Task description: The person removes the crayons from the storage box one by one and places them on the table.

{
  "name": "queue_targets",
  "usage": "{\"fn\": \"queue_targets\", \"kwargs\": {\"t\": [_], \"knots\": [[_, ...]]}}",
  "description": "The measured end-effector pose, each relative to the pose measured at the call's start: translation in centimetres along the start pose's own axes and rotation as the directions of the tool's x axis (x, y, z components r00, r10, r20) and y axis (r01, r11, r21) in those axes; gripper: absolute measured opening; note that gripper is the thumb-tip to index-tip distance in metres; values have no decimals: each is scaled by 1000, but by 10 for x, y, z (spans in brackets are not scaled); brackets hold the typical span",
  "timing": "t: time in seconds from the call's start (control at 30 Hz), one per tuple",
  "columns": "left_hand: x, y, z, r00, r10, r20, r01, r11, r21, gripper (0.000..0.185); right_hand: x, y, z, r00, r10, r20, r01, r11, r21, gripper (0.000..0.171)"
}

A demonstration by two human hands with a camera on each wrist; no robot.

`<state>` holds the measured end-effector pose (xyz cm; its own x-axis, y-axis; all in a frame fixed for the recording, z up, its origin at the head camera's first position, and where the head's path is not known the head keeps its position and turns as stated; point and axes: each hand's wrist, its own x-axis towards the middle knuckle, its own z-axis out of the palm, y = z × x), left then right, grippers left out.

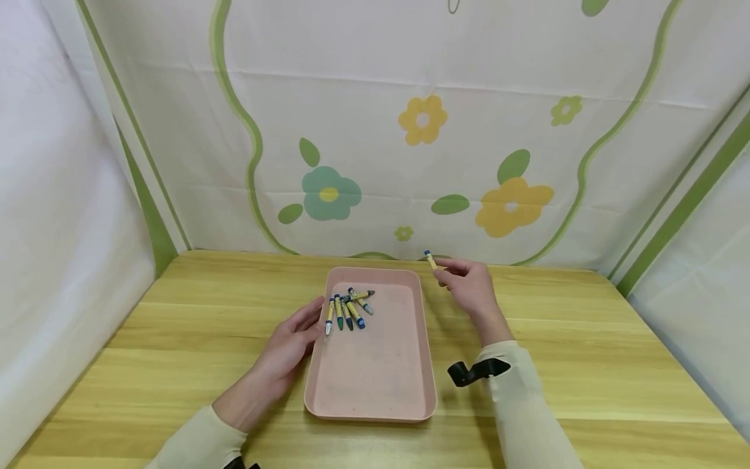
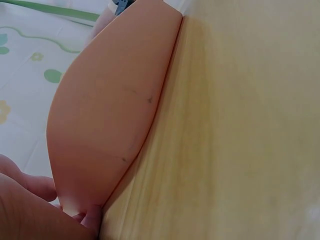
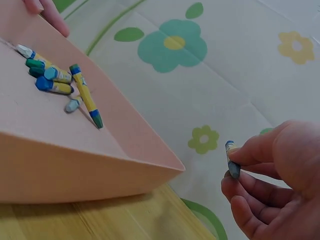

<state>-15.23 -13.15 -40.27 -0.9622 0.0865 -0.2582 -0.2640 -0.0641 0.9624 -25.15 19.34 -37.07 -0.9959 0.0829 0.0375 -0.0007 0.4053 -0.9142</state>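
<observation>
Blue-tipped yellow crayon (image 1: 430, 259) pinched aloft beside pink tray (image 1: 375, 391).

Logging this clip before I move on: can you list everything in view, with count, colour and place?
tray: one, pink, middle of the table.
crayons in the tray: about six, yellow-wrapped with blue, green and pale tips, far left corner of the tray.
held crayon: one, yellow wrap with blue tip, just beyond the tray's far right corner.
table: one, light wood.
backdrop cloth: white with green lines and teal and yellow flowers, behind and beside the table.
left hand: fingers resting along the tray's left rim.
right hand: pinches the held crayon above the table; cream sleeve, black wrist mount.
</observation>
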Motion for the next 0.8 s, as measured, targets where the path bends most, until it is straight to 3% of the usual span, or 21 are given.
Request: {"fn": "queue_targets", "kwargs": {"t": [0.57, 0.8], "knots": [[0, -1, 1, 1000, 17, -1, -17, 1000, -2, 57, 4, 16, -20, 999, 20, -39, -21, 1000, -18, 34], [0, -1, 0, 1000, 16, -4, -16, 1000, -1, 57, 6, 24, -20, 998, 27, -48, -32, 995, -99, 33]]}}
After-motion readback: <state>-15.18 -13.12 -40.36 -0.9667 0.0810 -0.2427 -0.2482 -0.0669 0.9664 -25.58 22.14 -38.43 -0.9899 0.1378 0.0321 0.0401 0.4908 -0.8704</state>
